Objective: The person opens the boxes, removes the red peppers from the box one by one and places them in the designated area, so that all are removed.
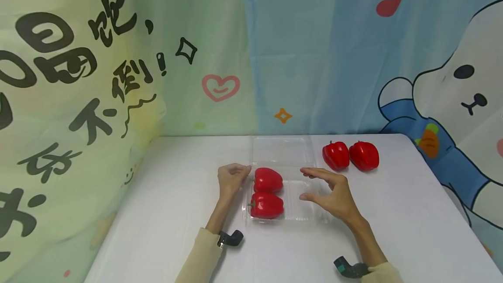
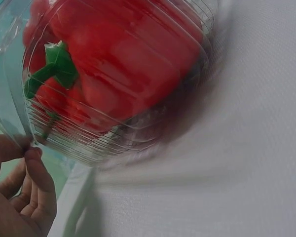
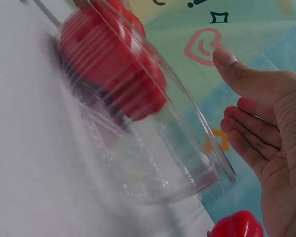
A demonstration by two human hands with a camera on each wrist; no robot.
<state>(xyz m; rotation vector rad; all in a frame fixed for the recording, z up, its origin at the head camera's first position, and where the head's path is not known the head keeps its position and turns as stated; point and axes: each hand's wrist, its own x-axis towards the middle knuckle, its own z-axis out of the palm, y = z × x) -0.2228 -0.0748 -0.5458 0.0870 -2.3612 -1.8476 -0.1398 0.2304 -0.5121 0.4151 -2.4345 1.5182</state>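
A clear plastic clamshell box (image 1: 300,208) lies on the table with its lid (image 1: 280,150) folded back behind it. Two red bell peppers, one (image 1: 268,180) behind the other (image 1: 267,205), lie on their sides in its left half. My left hand (image 1: 232,180) pinches the box's left rim between thumb and finger, as the left wrist view shows beside a green stem (image 2: 63,64). Over the right half of the box, my right hand (image 1: 332,191) is held with thumb and fingers apart, nothing between them.
Two more red bell peppers, one (image 1: 336,156) beside the other (image 1: 364,156), sit on the white table (image 1: 188,165) at the back right. A printed curtain (image 1: 294,56) hangs behind the table's far edge and along its left side.
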